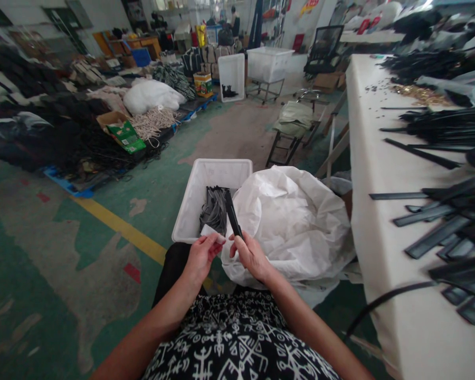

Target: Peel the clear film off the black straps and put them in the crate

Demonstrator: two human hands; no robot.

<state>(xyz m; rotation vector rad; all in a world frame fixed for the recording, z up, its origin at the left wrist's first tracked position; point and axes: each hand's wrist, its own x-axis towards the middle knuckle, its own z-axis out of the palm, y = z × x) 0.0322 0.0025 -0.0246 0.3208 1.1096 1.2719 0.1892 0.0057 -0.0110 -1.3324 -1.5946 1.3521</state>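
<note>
My left hand (pixel 203 256) pinches a small white slip (pixel 209 230) that looks like paper or a label. Close beside it, my right hand (pixel 250 253) is closed around the lower end of a flat black strap (pixel 233 214), which points up and away from me. Both hands are over my lap, a short gap apart. Just beyond them stands a white plastic bin (pixel 186 211) with a bundle of dark grey straps (pixel 214 208) in it. To the right of the bin, a large white sack (pixel 293 216) bulges open beside my right hand.
A cream-covered table (pixel 364 158) runs along my right, with many black straps (pixel 439 211) and small gold pieces (pixel 419 95) on it. A stool (pixel 293 124) stands ahead. Piled goods sit on blue pallets (pixel 69 182) at left. One black strap (pixel 391 295) overhangs the table edge.
</note>
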